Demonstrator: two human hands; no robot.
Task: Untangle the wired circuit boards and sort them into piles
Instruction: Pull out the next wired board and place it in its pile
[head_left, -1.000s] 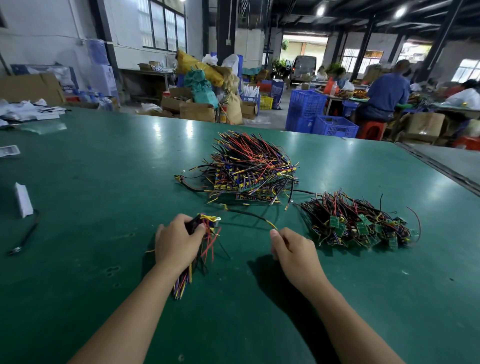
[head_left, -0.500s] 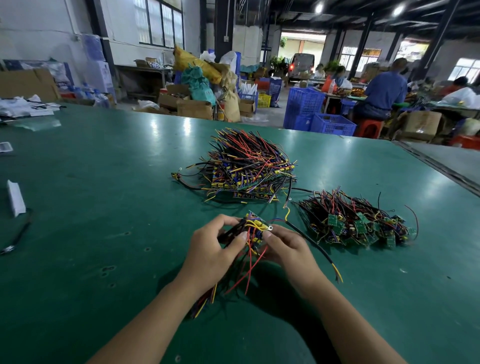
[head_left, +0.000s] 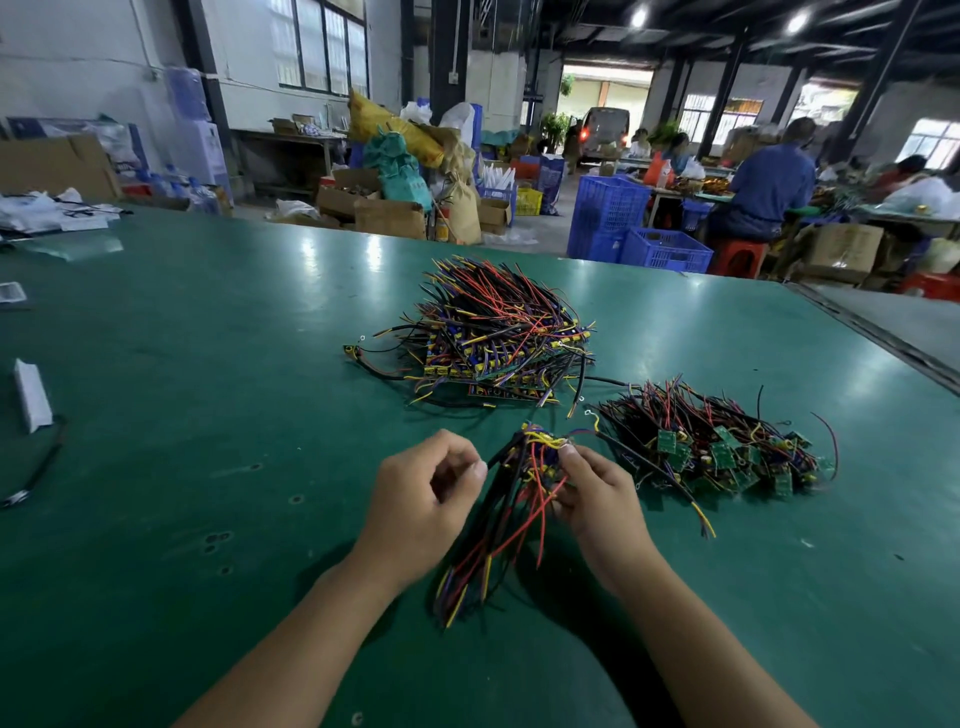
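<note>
A small bundle of wired circuit boards (head_left: 537, 457) is held just above the green table (head_left: 208, 415), its red, black and yellow wires trailing down toward me. My right hand (head_left: 597, 499) grips the boards at the top of the bundle. My left hand (head_left: 426, 499) is curled beside it and pinches a black wire at the bundle's left side. Behind the hands lies a large pile of boards with long wires (head_left: 498, 338). To the right lies a second pile with small green boards (head_left: 717, 447).
A white folded piece (head_left: 31, 395) and a black cable (head_left: 36, 467) lie at the table's left. A seam (head_left: 883, 343) runs along the table's right side. Blue crates (head_left: 639, 234), boxes and seated people are beyond the far edge.
The bundle, held by my left hand alone a second ago, has moved right to the centre. My right hand came off the table and took hold of it; my left hand shifted to one wire.
</note>
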